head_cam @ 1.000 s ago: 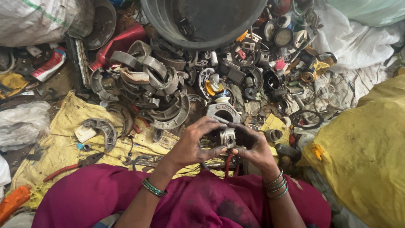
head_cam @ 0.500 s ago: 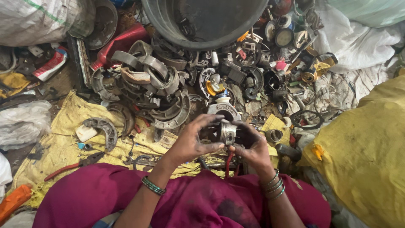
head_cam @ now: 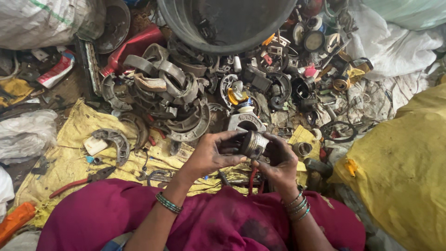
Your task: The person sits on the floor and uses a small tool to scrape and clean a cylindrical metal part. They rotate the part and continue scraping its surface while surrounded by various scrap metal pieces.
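Both my hands hold a small grey metal piston (head_cam: pixel 254 143) just above my lap. My left hand (head_cam: pixel 213 153) wraps its left side with the thumb along the front. My right hand (head_cam: pixel 278 162) grips it from the right and below. A red-handled tool (head_cam: pixel 253 179) pokes out under my right hand. I sit in magenta clothing (head_cam: pixel 209 218), with bangles on both wrists.
A heap of curved brake shoes (head_cam: pixel 167 93) and scrap metal parts lies ahead on a yellow cloth (head_cam: pixel 74 148). A big dark tub (head_cam: pixel 223 23) stands at the top. Red-handled pliers (head_cam: pixel 83 180) lie left. A yellow sack (head_cam: pixel 399 167) is right, white sacks (head_cam: pixel 42 21) at top left.
My hands have turned the piston a little between the fingers. They stay in the same place above my lap.
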